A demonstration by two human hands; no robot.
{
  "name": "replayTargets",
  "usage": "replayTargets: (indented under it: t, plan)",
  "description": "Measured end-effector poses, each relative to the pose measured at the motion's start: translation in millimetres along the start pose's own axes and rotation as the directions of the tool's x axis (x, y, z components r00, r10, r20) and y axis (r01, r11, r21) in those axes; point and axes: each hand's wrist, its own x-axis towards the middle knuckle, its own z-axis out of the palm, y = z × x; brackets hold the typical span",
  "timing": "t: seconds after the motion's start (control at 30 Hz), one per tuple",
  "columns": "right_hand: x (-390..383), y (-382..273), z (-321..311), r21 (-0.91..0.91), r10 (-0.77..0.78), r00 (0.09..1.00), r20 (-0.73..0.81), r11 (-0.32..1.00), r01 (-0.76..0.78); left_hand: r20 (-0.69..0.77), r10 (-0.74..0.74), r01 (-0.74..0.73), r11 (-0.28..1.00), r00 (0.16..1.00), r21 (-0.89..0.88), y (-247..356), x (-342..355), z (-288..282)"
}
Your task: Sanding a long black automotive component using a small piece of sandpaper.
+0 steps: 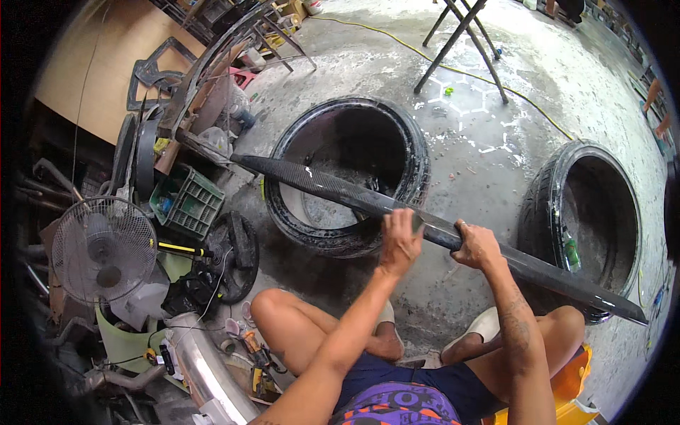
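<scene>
A long, dark carbon-weave part (319, 184) with tapered ends lies slanting across two black tyres, one in the centre (280, 149) and one at the right (538, 205). My left hand (398, 244) presses on the part with bent fingers over a small, flat, dark piece, too hidden to name. Just to its right, my right hand (474, 244) grips the part with its fingers wrapped round the near edge. A green bottle (571, 251) sits inside the right tyre. My bare legs frame both forearms below.
At left are a standing fan (99, 248), a green crate (198, 205), a curved silver pipe (209, 375), yellow power tools (258, 361) and leaning boards (85, 78). Black stand legs (460, 35) and a yellow cable (382, 32) are at the back. A yellow object (574, 404) is beside me.
</scene>
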Motion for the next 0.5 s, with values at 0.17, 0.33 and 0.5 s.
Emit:
replayTargets:
  t: [0.17,0.33,0.5]
  plan:
    - [7.6,-13.5,-7.2,0.006,-0.019,0.999,0.039,1.0,0.019,-0.266,-0.197,0.262,0.936,0.944,0.234,-135.0,33.2,-67.0]
    - [6.9,2.1,-7.0,0.01,0.013,0.998,0.057,1.0,-0.014,-0.036,-0.096,0.096,0.995,0.995,-0.011,-4.7,0.5,-5.8]
    - [10.5,-8.0,-10.9,0.083,-0.014,0.999,0.042,0.996,0.011,-0.091,-0.14,0.152,0.978,0.986,0.142,-102.0,42.4,-55.3]
